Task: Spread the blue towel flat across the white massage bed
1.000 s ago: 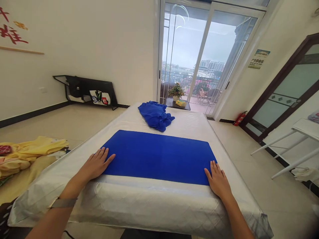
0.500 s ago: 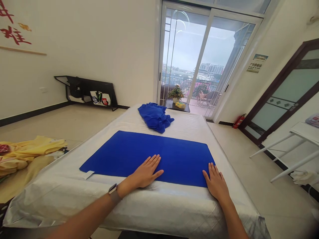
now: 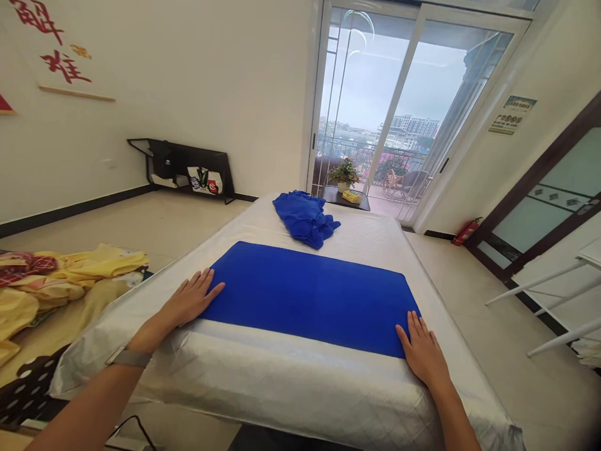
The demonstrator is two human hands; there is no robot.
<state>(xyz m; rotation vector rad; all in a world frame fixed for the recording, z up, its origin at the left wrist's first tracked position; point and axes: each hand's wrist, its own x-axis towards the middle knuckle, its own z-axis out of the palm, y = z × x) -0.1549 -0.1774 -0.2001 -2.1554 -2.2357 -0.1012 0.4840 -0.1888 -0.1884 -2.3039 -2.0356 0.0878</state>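
A flat blue cloth (image 3: 310, 294) lies spread across a table with a silvery white cover (image 3: 291, 369). My left hand (image 3: 190, 297), with a watch on its wrist, rests flat on the cloth's left end, fingers stretched out. At the near right corner my right hand (image 3: 422, 347) lies palm down, its fingers extended over the cloth's edge. Neither hand grips anything. Farther back on the cover sits a crumpled heap of blue cloth (image 3: 307, 219), apart from both hands.
Yellow and red checked clothes (image 3: 70, 282) are piled at the left. Beyond the far end stands a small dark table (image 3: 328, 196) with a potted plant (image 3: 345, 174) and a yellow packet (image 3: 352, 197). A fire extinguisher (image 3: 466, 232) and white-legged furniture (image 3: 558, 335) stand right.
My left hand has slid left from the cloth's near middle to its left end. My right hand stays at the near right corner. The view has turned slightly left.
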